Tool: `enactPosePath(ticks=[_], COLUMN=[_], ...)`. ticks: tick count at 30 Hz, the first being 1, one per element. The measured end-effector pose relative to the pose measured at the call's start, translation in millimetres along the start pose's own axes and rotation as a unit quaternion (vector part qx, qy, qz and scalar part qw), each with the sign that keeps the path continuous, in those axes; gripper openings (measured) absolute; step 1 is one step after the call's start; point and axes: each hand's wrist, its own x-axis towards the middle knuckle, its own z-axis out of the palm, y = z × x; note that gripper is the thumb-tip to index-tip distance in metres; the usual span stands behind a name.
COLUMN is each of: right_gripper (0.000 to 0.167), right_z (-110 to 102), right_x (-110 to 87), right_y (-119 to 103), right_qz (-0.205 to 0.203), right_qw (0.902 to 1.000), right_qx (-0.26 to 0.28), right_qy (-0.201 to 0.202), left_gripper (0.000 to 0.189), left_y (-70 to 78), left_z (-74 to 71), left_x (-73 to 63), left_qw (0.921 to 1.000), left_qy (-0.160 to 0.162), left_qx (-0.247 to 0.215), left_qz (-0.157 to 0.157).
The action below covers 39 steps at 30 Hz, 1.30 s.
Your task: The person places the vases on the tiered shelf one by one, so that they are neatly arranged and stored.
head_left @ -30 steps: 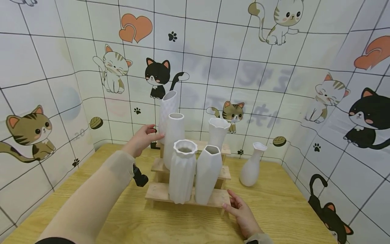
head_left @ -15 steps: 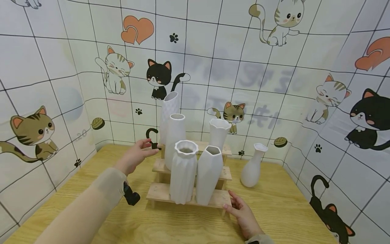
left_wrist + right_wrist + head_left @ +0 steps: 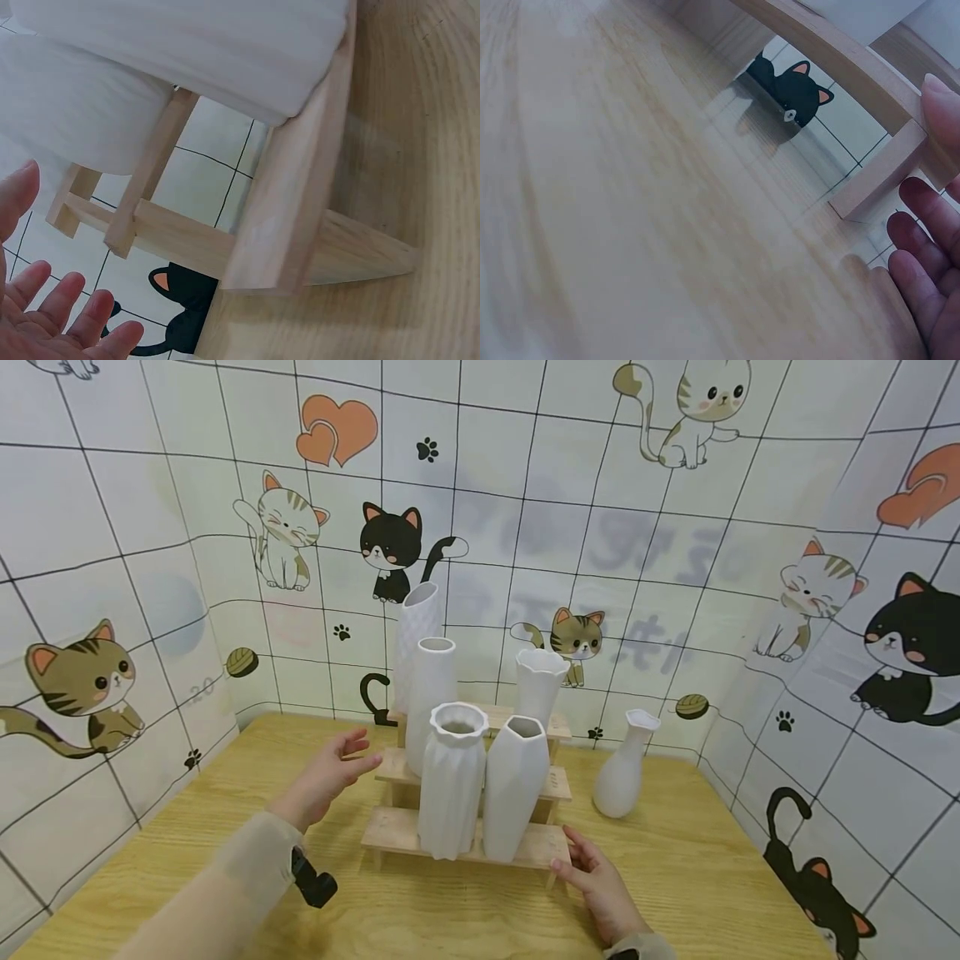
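Observation:
A three-step wooden display stand (image 3: 390,831) bears several white ceramic vases. On its lowest step stand a fluted vase (image 3: 450,793) with a scalloped rim and a faceted vase (image 3: 513,793). A plain cylinder vase (image 3: 431,702) is on the middle step. At the top are a slant-mouthed textured vase (image 3: 417,635) and a vase with a wavy rim (image 3: 538,681). My left hand (image 3: 322,781) hovers left of the stand, fingers spread, holding nothing. My right hand (image 3: 600,885) holds the lowest step's right end, thumb at the front corner, fingers by the leg (image 3: 877,176).
A bulbous white vase (image 3: 618,772) with a narrow neck stands on the wooden table (image 3: 675,852), right of the stand. A cat-print sheet (image 3: 480,510) hangs behind and along both sides. A black wrist camera (image 3: 313,878) juts from my left sleeve.
My left hand has come away from the slant-mouthed vase and moved down and left, off the stand. The right hand stays at the lowest step's corner. The vases stay in place.

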Motion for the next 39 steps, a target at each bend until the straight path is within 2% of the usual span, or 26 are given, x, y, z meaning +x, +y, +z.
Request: enactPosePath(ticks=[10,16,23,29,34,39], right_gripper=[0.069,0.069,0.068,0.067,0.068,0.068], right_z=[1,0,-1,-1,0,0], right_x=[0.5,-1.0,-1.4,-0.8,-0.7,-1.3], right_y=[0,-2,-2,-1,-2,-3], right_qz=[-0.004,-0.008,-0.007,-0.004,0.001,-0.001], right_qw=[1.0,1.0,0.9999,0.9999,0.9999,0.9999], right_qx=[0.001,0.002,0.01,0.01,0.011,0.011], right_qy=[0.001,-0.002,-0.004,-0.004,-0.003,-0.003], left_gripper=[0.073,0.07,0.065,0.067,0.066,0.067], left_y=[-30.6,-45.1,-58.0,-73.7,-83.2,-87.8], left_z=[3.9,11.6,26.1,34.8,36.8,36.7], left_x=[-20.9,-33.1,-40.4,-44.1,-45.6,-48.6], left_qw=[0.9988,0.9979,0.9963,0.9901,0.9896,0.9926], left_qy=[0.035,0.029,0.031,0.037,0.035,0.029], left_qx=[-0.015,-0.046,-0.073,-0.127,-0.136,-0.117], left_qz=[-0.03,-0.036,-0.034,-0.047,-0.031,-0.015])
